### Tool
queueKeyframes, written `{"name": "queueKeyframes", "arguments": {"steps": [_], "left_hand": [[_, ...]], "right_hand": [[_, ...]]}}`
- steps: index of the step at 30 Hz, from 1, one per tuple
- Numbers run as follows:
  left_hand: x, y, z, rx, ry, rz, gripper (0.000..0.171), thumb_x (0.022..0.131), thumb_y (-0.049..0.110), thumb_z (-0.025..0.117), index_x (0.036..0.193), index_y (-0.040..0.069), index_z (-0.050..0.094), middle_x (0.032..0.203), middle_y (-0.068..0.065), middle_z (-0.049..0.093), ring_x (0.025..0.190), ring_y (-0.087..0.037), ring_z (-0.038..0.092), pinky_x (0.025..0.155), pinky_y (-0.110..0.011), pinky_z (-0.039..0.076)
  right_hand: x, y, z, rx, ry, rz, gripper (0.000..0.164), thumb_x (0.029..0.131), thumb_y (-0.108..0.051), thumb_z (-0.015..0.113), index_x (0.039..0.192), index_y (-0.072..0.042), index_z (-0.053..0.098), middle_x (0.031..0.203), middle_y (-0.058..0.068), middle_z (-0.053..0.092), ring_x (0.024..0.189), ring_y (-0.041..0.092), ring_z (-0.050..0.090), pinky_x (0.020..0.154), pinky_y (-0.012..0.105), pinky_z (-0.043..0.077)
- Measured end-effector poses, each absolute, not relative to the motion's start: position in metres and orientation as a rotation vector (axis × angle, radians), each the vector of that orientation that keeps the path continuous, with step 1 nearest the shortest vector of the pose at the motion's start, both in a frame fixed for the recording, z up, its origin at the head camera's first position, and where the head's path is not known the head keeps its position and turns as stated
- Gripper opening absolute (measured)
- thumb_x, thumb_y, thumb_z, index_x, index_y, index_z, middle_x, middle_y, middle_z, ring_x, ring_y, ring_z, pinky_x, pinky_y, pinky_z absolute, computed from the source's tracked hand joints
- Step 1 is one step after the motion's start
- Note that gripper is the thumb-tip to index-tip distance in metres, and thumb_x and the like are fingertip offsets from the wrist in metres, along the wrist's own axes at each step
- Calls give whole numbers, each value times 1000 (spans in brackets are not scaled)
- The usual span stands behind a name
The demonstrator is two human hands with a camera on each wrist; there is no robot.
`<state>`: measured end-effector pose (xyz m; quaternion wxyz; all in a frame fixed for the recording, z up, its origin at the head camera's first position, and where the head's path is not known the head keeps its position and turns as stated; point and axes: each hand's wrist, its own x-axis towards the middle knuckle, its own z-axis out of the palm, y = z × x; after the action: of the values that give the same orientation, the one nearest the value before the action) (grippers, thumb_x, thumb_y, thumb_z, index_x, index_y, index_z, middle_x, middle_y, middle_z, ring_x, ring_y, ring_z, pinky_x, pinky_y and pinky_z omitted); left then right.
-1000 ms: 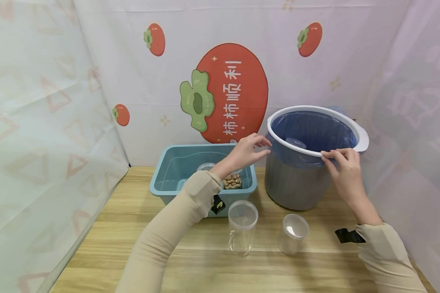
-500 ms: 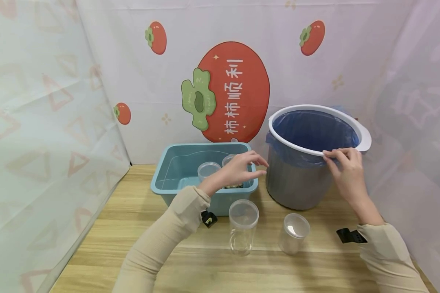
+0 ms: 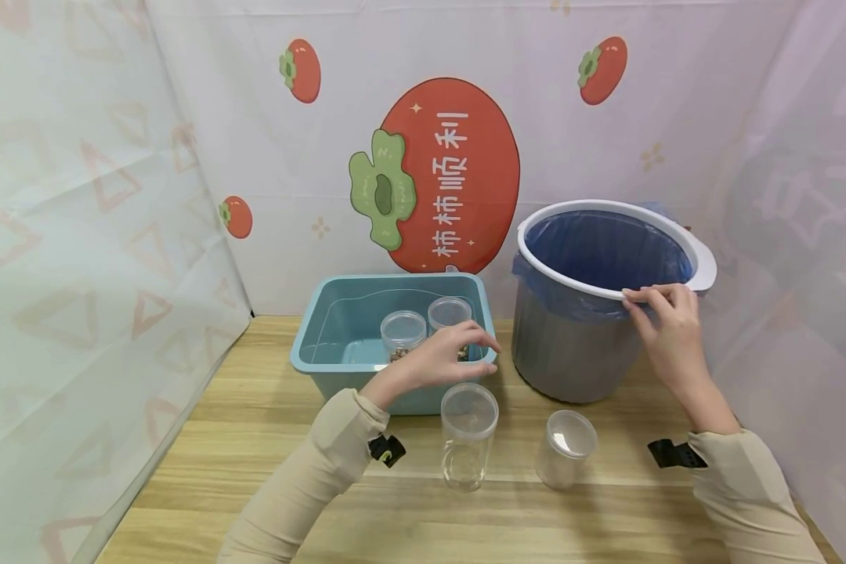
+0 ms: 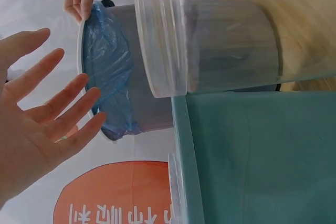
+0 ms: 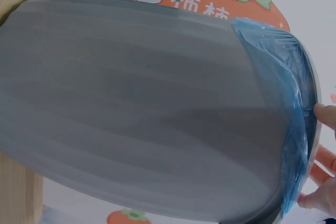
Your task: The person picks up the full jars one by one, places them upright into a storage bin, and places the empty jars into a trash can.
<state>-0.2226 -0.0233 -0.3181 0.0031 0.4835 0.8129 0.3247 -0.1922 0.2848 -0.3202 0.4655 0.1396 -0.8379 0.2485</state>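
My left hand (image 3: 440,356), fingers spread and holding nothing, hovers over the near right corner of the blue-green basin (image 3: 317,366). Behind it in the basin stand two lidded clear jars, the left jar (image 3: 403,329) with brown pieces inside and the right jar (image 3: 449,312) partly hidden by the hand. My right hand (image 3: 666,325) pinches the white rim (image 3: 564,280) of a grey trash bin (image 3: 564,360) at its near right side. A blue bag (image 5: 286,93) lines the bin and folds over its edge; the right wrist view shows fingers and thumb at that edge.
On the wooden table (image 3: 381,517) in front of the basin stands a tall clear jar (image 3: 465,454). A shorter clear jar (image 3: 564,466) stands right of it, in front of the bin. Printed cloth (image 3: 571,141) walls in the back and sides.
My left hand has drawn down and left from beside the bin's rim to the basin's corner. A clear round piece seen inside the bin has dropped from view. My right hand stays at the rim.
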Motion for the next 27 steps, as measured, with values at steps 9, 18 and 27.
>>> {"name": "queueKeyframes", "arguments": {"steps": [9, 18, 27], "left_hand": [[-205, -34, -334, 1492, 2550, 990, 28, 82, 21, 63, 108, 10, 59, 106, -3, 53, 100, -16, 50, 86, -32, 42], [-189, -42, -351, 1495, 2603, 1026, 33, 81, 25, 64, 111, 13, 56, 113, -3, 48, 107, -16, 46, 89, -29, 40], [-175, -46, -373, 1466, 2674, 1086, 43, 81, 29, 63, 119, 13, 51, 127, -6, 39, 118, -20, 38, 92, -36, 37]], "right_hand": [[-194, 284, -320, 348, -2031, 612, 19, 67, 14, 67, 84, 9, 61, 87, 26, 47, 85, 42, 41, 77, 49, 28], [-193, 284, -320, 350, -2028, 607, 19, 67, 14, 67, 84, 9, 60, 87, 27, 47, 84, 42, 41, 78, 49, 28], [-193, 284, -320, 344, -2030, 609, 19, 67, 15, 67, 84, 9, 60, 87, 27, 47, 85, 42, 41, 77, 49, 28]]}}
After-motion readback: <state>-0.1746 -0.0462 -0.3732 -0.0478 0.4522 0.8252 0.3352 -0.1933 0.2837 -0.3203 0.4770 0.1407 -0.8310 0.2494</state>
